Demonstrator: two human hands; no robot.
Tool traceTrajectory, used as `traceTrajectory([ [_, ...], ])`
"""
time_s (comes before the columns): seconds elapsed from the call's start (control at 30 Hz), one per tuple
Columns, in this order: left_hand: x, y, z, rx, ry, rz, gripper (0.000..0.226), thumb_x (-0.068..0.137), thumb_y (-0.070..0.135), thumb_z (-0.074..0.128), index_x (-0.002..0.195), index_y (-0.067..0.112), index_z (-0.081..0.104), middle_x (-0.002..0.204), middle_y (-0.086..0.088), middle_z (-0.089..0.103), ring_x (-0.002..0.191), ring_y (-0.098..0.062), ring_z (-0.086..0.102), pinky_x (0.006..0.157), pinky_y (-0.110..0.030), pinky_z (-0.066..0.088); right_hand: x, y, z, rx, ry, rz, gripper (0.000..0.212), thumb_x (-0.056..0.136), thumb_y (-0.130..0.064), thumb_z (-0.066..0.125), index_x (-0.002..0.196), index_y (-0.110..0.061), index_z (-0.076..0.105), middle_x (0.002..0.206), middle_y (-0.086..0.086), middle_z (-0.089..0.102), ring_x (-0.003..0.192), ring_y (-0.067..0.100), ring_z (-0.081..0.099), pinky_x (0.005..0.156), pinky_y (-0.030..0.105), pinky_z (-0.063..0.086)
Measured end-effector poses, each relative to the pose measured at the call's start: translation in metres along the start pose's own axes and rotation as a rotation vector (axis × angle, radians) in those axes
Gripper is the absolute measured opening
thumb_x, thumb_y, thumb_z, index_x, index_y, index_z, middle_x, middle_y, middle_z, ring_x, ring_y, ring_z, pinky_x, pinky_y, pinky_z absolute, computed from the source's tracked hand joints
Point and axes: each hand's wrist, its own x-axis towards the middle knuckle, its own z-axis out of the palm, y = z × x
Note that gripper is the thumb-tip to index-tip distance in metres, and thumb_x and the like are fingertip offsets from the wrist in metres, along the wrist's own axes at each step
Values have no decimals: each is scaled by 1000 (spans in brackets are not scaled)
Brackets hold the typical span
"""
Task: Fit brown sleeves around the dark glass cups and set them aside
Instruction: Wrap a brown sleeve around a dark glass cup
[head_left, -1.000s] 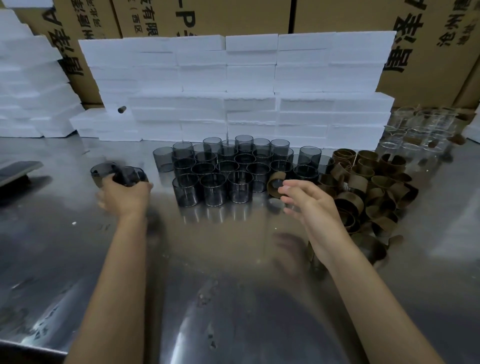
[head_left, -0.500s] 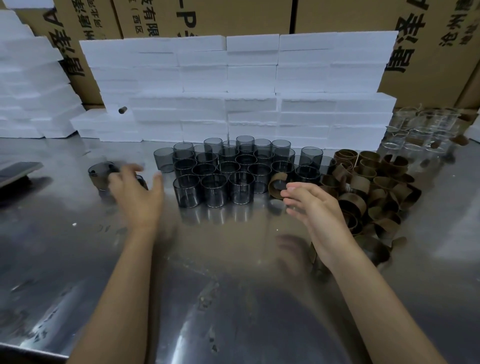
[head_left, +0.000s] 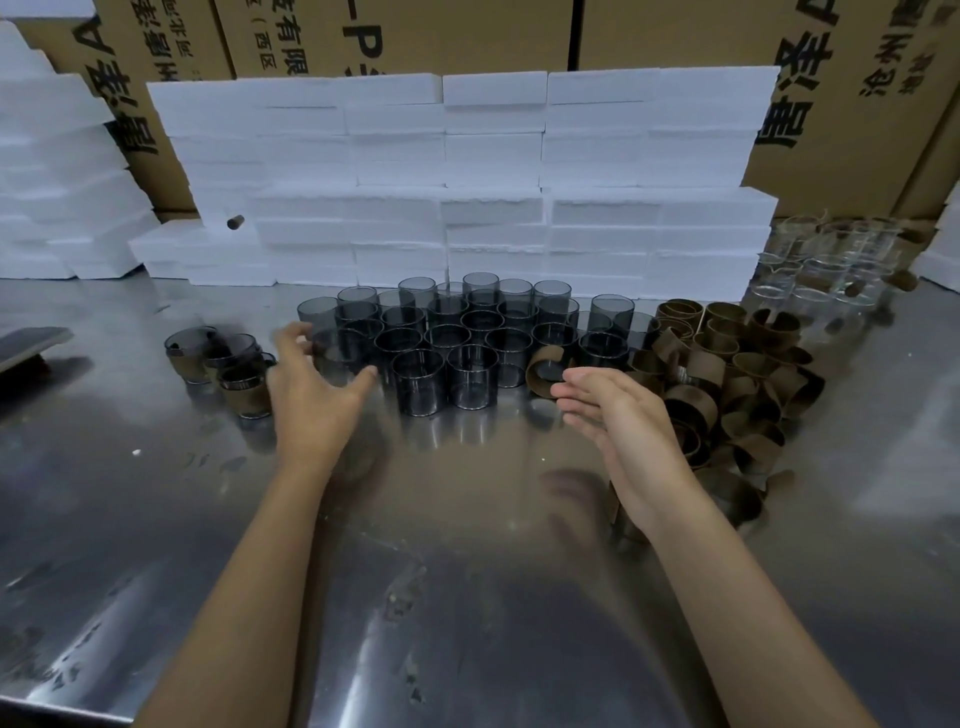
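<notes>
Several dark glass cups (head_left: 447, 338) stand packed together at the middle of the steel table. A heap of brown sleeves (head_left: 727, 374) lies to their right. At the left stand three sleeved cups (head_left: 244, 387). My left hand (head_left: 317, 395) hovers with fingers spread at the left front corner of the cup cluster, around a dark cup (head_left: 337, 356), holding nothing. With straight fingers and nothing in it, my right hand (head_left: 618, 415) hangs just right of one curled sleeve (head_left: 543, 371) at the cluster's front right.
White foam blocks (head_left: 467, 182) are stacked behind the cups, with cardboard boxes (head_left: 857, 104) behind them. Clear glass cups (head_left: 831, 260) sit at the back right. A dark flat object (head_left: 31, 345) lies at the left edge. The steel table (head_left: 467, 571) reflects my arms.
My left hand let go of a sleeved cup at the left and moved right to the dark cup cluster. My right hand barely moved.
</notes>
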Motion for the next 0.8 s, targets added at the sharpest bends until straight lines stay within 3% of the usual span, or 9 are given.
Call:
traceTrajectory([
  [0.1, -6, 29, 0, -138, 178, 59, 66, 80, 31, 87, 128, 21, 43, 119, 8, 52, 113, -1, 52, 95, -15, 39, 4, 1, -1, 19, 8, -14, 11, 99, -14, 64, 99, -11, 74, 105, 14, 77, 108, 26, 72, 96, 31, 57],
  [0.17, -17, 63, 9, -291, 149, 89, 62, 75, 36, 89, 119, 27, 46, 111, 17, 59, 101, 12, 57, 87, -4, 40, 8, 0, -3, 39, 19, -33, 12, 100, -15, 61, 98, -12, 72, 104, 15, 76, 105, 27, 72, 90, 28, 58],
  [0.27, -40, 111, 33, -490, -85, 37, 58, 71, 43, 90, 115, 30, 55, 108, 9, 71, 97, 0, 66, 83, -12, 50, 13, -5, -4, 121, 38, -35, 18, 103, -25, 57, 102, -11, 69, 104, 15, 75, 97, 22, 73, 81, 24, 59],
  [0.4, -73, 147, 74, -687, -445, -72, 44, 79, 26, 88, 115, 13, 67, 96, 0, 79, 86, -7, 74, 70, -17, 56, 6, -12, -8, 379, -86, -16, 45, 101, -51, 52, 113, -12, 71, 107, 10, 76, 96, 18, 73, 82, 28, 59],
  [0.53, -97, 143, 94, -740, -546, -138, 28, 85, 24, 82, 109, 13, 72, 85, 4, 79, 68, 0, 70, 56, -10, 47, 2, -14, -15, 525, -240, 40, 51, 98, -56, 54, 98, -13, 81, 107, 12, 76, 100, 20, 74, 84, 30, 59],
  [0.6, -97, 137, 93, -743, -549, -136, 21, 85, 29, 82, 103, 19, 76, 87, 5, 79, 72, 0, 69, 61, -12, 48, 0, -14, -13, 477, -251, 42, 53, 97, -55, 56, 110, -8, 76, 114, 15, 74, 109, 24, 71, 96, 36, 58],
  [0.67, -95, 134, 89, -725, -540, -109, 24, 77, 45, 82, 94, 28, 79, 99, 1, 77, 92, -9, 71, 77, -25, 54, -1, -13, -11, 430, -262, 39, 66, 93, -56, 60, 129, 0, 65, 129, 20, 68, 123, 29, 65, 110, 43, 49],
  [0.73, -92, 131, 87, -673, -506, -86, 40, 63, 63, 77, 90, 33, 81, 118, 1, 69, 119, -17, 62, 101, -39, 52, -3, -12, -9, 451, -306, 44, 76, 89, -55, 66, 138, 2, 57, 137, 21, 63, 129, 31, 61, 114, 47, 44],
  [0.8, -91, 129, 87, -640, -493, -80, 53, 56, 71, 72, 92, 33, 80, 129, 9, 61, 131, -13, 52, 110, -37, 45, -4, -12, -8, 478, -348, 62, 77, 86, -54, 69, 139, 1, 56, 137, 21, 63, 129, 31, 61, 114, 47, 45],
])
